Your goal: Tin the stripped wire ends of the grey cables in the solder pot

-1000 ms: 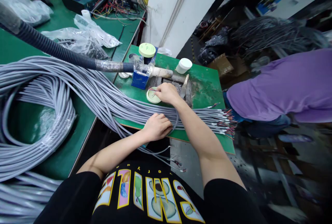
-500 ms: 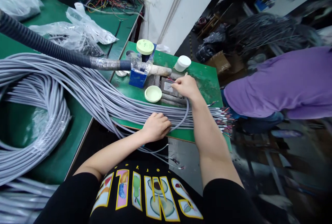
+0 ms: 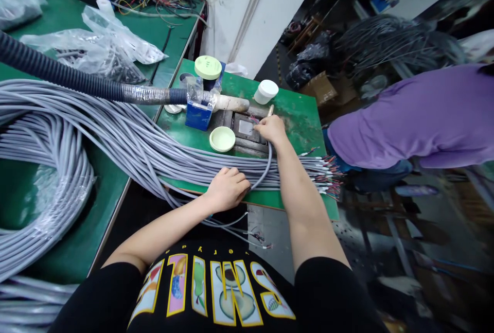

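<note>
My right hand (image 3: 272,128) pinches the stripped end of one grey cable (image 3: 265,168) and holds its coloured wire tips over a small square metal pot (image 3: 246,127) on the green bench. That cable loops back to my left hand (image 3: 227,187), which is closed on it and presses down on the big bundle of grey cables (image 3: 154,150) at the bench's near edge. A pale green round dish (image 3: 222,139) sits just left of the pot.
A dark corrugated hose (image 3: 57,71) ends at a blue box (image 3: 198,115). Behind it stand a green-lidded jar (image 3: 208,68) and a white tub (image 3: 266,91). Stripped cable ends (image 3: 324,173) fan out rightward. A person in purple (image 3: 409,117) bends at the right. Plastic bags (image 3: 96,50) lie at the back left.
My right hand has carried the cable end from the pale green dish to the metal pot on its right. My left hand has stayed on the bundle.
</note>
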{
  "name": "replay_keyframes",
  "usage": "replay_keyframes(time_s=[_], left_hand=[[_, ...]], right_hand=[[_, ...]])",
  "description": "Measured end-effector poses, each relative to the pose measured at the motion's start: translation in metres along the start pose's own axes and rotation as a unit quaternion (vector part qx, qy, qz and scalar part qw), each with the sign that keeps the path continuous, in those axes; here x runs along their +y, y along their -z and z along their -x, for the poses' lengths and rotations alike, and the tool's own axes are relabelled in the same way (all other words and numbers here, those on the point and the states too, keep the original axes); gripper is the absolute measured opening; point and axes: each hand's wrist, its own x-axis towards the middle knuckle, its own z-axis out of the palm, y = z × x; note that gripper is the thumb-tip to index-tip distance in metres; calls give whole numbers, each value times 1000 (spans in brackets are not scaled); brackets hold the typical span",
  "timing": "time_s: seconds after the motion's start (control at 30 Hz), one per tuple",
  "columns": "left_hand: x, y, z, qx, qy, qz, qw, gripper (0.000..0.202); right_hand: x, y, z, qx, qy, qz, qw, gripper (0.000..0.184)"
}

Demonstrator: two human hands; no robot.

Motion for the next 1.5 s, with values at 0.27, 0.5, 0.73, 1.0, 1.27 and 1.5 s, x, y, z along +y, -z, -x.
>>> replay_keyframes(time_s=[0.27,0.5,0.73,1.0,1.27,1.5], left_hand=[[0,-1,0,12,-4,-2,1000,19],[0,-2,0,6,3,9,1000,19],[0,-3,0,18,0,8,1000,20],[-1,-3,0,34,-5,10,999,21],[-1,5,0,130,43,226,964,19],[21,10,-14,269,205,606,720,28]], right_hand=[[0,-4,-2,-3,-5,3,1000,23],[0,-4,-2,-12,-2,10,1000,24],[0,-5,-3,-6,-5,5,1000,22],[6,15,28,56,47,-153,985,26],[-4,33,141,71,114,-430,893,35],[-18,24,190,62,125,-555,820,31]])
